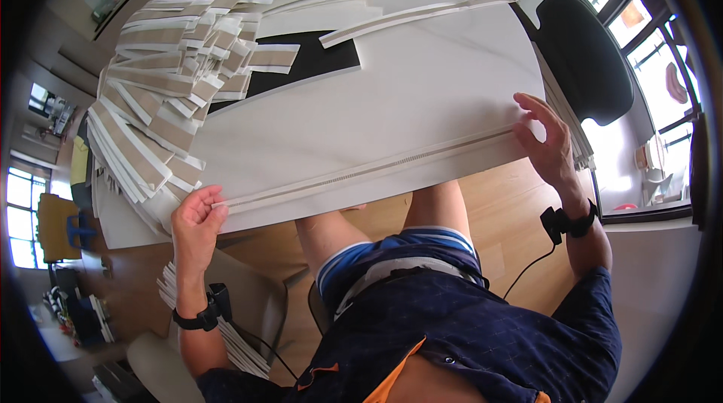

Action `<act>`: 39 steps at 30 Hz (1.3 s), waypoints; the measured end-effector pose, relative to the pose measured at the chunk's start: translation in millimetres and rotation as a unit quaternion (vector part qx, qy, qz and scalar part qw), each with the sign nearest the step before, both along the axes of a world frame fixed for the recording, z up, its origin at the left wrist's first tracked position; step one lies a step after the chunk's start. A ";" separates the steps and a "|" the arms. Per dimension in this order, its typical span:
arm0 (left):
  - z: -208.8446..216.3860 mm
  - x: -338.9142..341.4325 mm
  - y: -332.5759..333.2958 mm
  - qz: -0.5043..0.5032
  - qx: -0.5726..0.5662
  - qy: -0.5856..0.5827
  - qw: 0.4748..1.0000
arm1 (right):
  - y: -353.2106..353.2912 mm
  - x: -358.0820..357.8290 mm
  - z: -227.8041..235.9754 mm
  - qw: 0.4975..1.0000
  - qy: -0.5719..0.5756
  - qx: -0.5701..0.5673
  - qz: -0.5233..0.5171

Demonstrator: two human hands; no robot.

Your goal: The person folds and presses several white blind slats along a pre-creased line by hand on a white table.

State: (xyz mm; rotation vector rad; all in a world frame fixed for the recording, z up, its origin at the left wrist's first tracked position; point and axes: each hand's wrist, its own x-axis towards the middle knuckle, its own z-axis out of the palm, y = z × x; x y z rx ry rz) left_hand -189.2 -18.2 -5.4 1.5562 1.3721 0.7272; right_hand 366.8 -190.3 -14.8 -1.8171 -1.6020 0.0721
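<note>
A long, narrow cream strip (376,169) with a darker line along its middle lies along the near edge of the white table. My left hand (197,216) is at its left end, thumb and curled fingers closed around the tip. At the other end, my right hand (547,139) has its fingers and thumb apart, the thumb beside the strip's tip. Left of centre, a large heap of white-and-beige strips (169,79) is fanned out over the table, close to my left hand.
A black flat sheet (309,68) is partly under the heap. Another long strip (414,19) lies across the far side of the white table (422,94). A black chair back (586,56) stands at the right. More strips (233,335) rest on a chair at lower left.
</note>
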 end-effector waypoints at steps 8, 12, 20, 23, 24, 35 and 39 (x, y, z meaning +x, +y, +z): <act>-2.4 6.2 -5.9 -0.007 0.186 0.114 0.976 | -5.7 -9.1 -17.2 0.998 -0.045 0.044 -0.002; 2.3 -4.2 -7.8 0.014 0.244 0.168 0.955 | -13.0 -5.2 -26.2 0.997 -0.035 0.068 -0.004; 6.9 23.7 -26.2 -0.060 0.276 0.224 0.933 | -27.3 -20.8 -19.1 0.989 -0.116 0.089 0.004; 4.9 31.2 -26.7 -0.084 0.268 0.221 0.934 | -27.2 -34.0 -17.8 0.989 -0.104 0.102 0.025; 5.0 31.8 -26.1 -0.084 0.270 0.228 0.932 | -27.7 -36.8 -16.0 0.988 -0.113 0.094 0.037; 13.1 143.5 -30.9 -0.255 0.322 0.195 0.891 | 37.9 -108.9 7.1 0.963 -0.158 0.005 0.219; 7.4 155.1 -26.5 -0.269 0.355 0.227 0.866 | 43.2 -116.5 -2.9 0.965 -0.125 0.010 0.232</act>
